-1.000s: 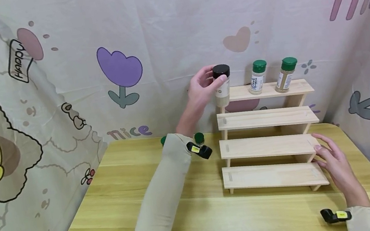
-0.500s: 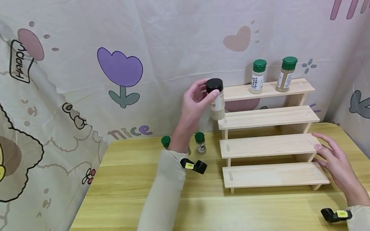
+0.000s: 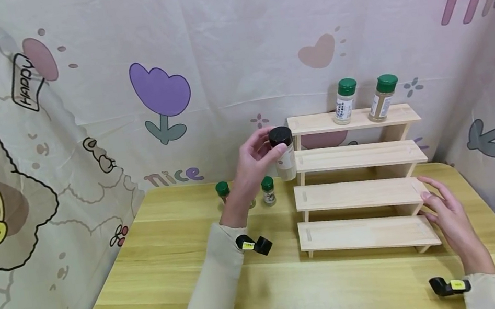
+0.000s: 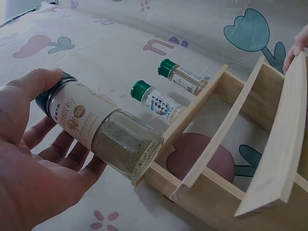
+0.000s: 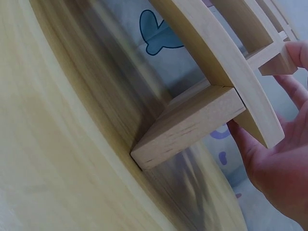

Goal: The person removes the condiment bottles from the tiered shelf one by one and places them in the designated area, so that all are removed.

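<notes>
My left hand [image 3: 249, 170] holds a glass spice jar [image 3: 284, 159] by its black lid and upper part, thumb on the near side. In the left wrist view the jar [image 4: 108, 127] shows a pale label and greyish powder inside. It hangs beside the left end of the four-step wooden rack [image 3: 357, 193], overlapping the second shelf from the top in the head view. My right hand [image 3: 450, 218] grips the rack's right side at the lower shelves. In the right wrist view its fingers [image 5: 248, 139] reach around the shelf ends.
Two green-capped spice jars [image 3: 344, 102] [image 3: 383, 99] stand on the rack's top shelf. Behind my left wrist, more green-capped jars [image 3: 268, 191] stand on the wooden table [image 3: 159, 272], one mostly hidden. A printed cloth [image 3: 225, 62] hangs behind.
My left hand has lowered the black-lidded spice jar from the top shelf's left end, down and slightly left. The table jars show more now. My right hand stays on the rack.
</notes>
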Demonstrator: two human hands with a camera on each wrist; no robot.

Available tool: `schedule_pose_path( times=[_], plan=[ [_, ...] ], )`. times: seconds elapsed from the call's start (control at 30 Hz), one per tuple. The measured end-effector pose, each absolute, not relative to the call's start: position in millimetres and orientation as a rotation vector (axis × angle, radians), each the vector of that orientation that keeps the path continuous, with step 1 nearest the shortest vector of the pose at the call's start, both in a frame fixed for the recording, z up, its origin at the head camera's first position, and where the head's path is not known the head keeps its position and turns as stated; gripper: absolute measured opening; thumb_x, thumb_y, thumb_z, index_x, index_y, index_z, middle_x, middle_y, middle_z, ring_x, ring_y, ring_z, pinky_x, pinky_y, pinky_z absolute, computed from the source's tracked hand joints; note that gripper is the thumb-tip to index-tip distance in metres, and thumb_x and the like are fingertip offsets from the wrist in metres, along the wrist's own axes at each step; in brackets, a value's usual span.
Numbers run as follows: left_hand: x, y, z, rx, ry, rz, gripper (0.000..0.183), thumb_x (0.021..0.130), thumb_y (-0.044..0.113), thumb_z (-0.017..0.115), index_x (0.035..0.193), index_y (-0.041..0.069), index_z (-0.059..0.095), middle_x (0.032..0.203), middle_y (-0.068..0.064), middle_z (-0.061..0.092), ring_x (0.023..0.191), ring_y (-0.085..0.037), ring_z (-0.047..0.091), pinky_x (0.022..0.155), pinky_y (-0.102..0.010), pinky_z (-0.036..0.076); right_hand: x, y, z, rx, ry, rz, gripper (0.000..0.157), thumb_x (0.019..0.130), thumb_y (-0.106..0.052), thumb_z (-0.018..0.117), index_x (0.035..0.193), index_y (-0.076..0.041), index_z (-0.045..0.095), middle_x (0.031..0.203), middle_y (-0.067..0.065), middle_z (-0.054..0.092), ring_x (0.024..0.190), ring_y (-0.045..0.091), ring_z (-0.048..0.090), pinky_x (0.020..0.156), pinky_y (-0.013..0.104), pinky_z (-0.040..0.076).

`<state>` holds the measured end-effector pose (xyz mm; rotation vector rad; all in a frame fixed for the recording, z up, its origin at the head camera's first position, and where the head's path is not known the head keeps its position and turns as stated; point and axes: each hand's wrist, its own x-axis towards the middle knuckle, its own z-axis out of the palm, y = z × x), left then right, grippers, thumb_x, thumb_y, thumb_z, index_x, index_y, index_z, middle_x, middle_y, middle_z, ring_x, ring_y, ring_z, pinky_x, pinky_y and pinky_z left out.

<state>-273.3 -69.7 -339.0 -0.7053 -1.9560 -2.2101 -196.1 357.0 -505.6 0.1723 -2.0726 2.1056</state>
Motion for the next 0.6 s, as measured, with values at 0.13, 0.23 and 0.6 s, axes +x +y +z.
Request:
schedule_pose_path(
  times=[0.13, 0.23, 0.6],
  plan=[
    [-266, -74, -346, -0.723, -1.95, -2.205, 0.043, 0.094, 0.006, 0.072, 0.134, 0.003, 0.059, 0.131, -0.014, 0.061, 0.117, -0.025, 0.061, 0.103, -0.034, 0.052, -197, 357, -505, 0.166, -2.085, 2.095, 0.049, 0.11, -0.02, 0.048, 0.158, -0.019, 0.039, 0.142, 0.002, 0.042, 0.111, -0.003, 0.056, 0.083, 0.012, 0.051],
    [-261, -76, -353, -0.727, -1.944, -2.207, 0.043, 0.094, 0.004, 0.072, 0.134, 0.002, 0.059, 0.131, -0.015, 0.06, 0.119, -0.026, 0.061, 0.104, -0.035, 0.051, -197, 357, -505, 0.177, -2.073, 2.096, 0.049, 0.11, -0.018, 0.048, 0.158, -0.017, 0.038, 0.139, -0.001, 0.044, 0.112, -0.003, 0.057, 0.083, 0.012, 0.052],
    [-244, -87, -384, -0.661, -1.972, -2.197, 0.043, 0.092, 0.001, 0.073, 0.132, -0.001, 0.058, 0.132, -0.017, 0.059, 0.121, -0.028, 0.06, 0.105, -0.036, 0.05, -199, 357, -504, 0.172, -2.055, 2.113, 0.049, 0.11, -0.015, 0.047, 0.158, -0.016, 0.038, 0.136, -0.006, 0.046, 0.111, -0.003, 0.057, 0.083, 0.012, 0.052]
  ],
)
